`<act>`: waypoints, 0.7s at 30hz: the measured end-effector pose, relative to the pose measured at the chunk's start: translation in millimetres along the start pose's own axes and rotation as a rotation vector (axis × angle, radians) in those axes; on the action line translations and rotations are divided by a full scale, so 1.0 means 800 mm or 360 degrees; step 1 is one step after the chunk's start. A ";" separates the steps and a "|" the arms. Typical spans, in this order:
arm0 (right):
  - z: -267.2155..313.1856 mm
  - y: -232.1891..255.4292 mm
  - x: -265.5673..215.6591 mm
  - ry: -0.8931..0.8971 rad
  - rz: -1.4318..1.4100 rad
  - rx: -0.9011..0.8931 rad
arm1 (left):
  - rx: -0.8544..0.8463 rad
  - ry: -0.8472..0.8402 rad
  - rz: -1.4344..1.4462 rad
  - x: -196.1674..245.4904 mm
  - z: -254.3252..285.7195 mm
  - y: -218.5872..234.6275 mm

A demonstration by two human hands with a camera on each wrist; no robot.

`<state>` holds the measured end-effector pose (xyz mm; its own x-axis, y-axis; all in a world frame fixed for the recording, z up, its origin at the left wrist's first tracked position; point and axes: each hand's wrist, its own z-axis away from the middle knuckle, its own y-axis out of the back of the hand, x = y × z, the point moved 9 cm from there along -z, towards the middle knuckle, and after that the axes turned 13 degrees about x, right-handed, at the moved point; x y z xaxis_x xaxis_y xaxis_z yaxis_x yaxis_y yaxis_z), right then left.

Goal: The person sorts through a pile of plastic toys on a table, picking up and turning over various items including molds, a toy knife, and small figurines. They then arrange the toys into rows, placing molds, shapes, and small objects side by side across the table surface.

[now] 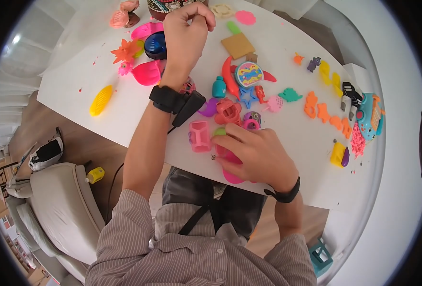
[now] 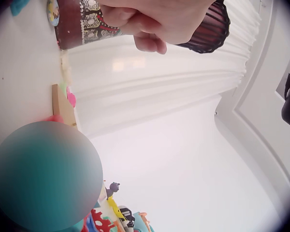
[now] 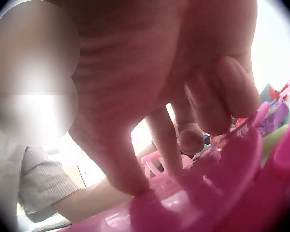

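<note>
My left hand (image 1: 187,38) is raised over the back of the table with its fingers curled; nothing shows in its grasp. In the left wrist view, it overlaps a dark red, bead-decorated vase (image 2: 70,24). A navy-blue round toy (image 1: 155,45) and a pink scoop (image 1: 148,72) lie just left of that wrist. At the table's front edge, my right hand (image 1: 263,155) grips a glossy pink plastic piece (image 3: 179,205) between thumb and fingers. A light-green bit (image 1: 220,131) sits by its index finger, and a pink toy mould (image 1: 200,137) stands to its left.
Around the middle lie a teal bottle (image 1: 219,87), a blue star cutter (image 1: 247,97) and a round colourful tin (image 1: 249,74). Orange cutters (image 1: 322,112) and a toy car (image 1: 370,116) are at the right. A yellow corn toy (image 1: 101,100) lies near the left edge.
</note>
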<state>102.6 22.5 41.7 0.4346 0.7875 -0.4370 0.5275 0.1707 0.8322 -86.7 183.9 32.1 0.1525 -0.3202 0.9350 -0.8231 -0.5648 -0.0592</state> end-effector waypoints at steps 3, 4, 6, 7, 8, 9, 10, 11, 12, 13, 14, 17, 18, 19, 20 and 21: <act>-0.002 0.002 0.001 0.0006 0.0055 0.0010 | -0.0002 -0.0059 0.0005 0.002 -0.001 -0.002; -0.003 0.003 0.002 0.0004 0.0077 0.0034 | 0.0000 -0.0059 0.0006 0.001 -0.001 -0.002; -0.002 0.004 0.005 0.0004 0.0099 0.0057 | -0.0014 -0.0093 -0.0017 0.004 -0.001 -0.002; -0.001 0.006 0.007 0.0010 0.0110 0.0106 | -0.0013 -0.0093 -0.0018 0.004 -0.001 -0.002; 0.000 0.009 0.009 0.0016 0.0122 0.0155 | -0.0017 -0.0065 -0.0019 0.003 0.000 -0.002; -0.001 0.011 0.009 0.0019 0.0121 0.0154 | -0.0021 -0.0038 -0.0020 0.002 0.001 -0.003; -0.002 0.014 0.010 -0.0033 0.0087 0.0129 | -0.0018 -0.0038 -0.0021 0.001 0.000 -0.003; -0.001 0.014 0.013 -0.0086 0.0054 0.0104 | -0.0011 -0.0092 -0.0015 0.004 -0.001 -0.004; -0.001 0.014 0.012 -0.0084 0.0053 0.0103 | -0.0004 -0.0146 -0.0008 0.006 -0.001 -0.005; 0.000 0.012 0.014 -0.0099 0.0082 0.0067 | -0.0002 -0.0146 -0.0009 0.005 0.000 -0.005; 0.000 0.009 0.015 -0.0111 0.0112 0.0032 | -0.0005 -0.0074 -0.0019 0.001 0.000 -0.005; 0.002 0.007 0.011 -0.0053 0.0174 0.0146 | -0.0010 -0.0110 0.0000 0.009 0.003 -0.007; 0.002 0.004 0.009 -0.0051 0.0172 0.0150 | -0.0021 -0.0203 0.0035 0.017 0.005 -0.009; 0.003 0.003 0.008 -0.0061 0.0202 0.0154 | -0.0022 -0.0203 0.0034 0.018 0.005 -0.008; 0.003 0.002 0.009 -0.0071 0.0233 0.0157 | -0.0026 -0.0171 0.0027 0.016 0.005 -0.009; 0.002 0.005 0.008 -0.0072 0.0234 0.0156 | -0.0031 -0.0140 0.0021 0.014 0.005 -0.009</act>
<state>108.7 27.3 41.3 0.5436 0.7719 -0.3297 0.5235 -0.0048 0.8520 -76.7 181.3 41.7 0.1882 -0.3934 0.8999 -0.8356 -0.5457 -0.0638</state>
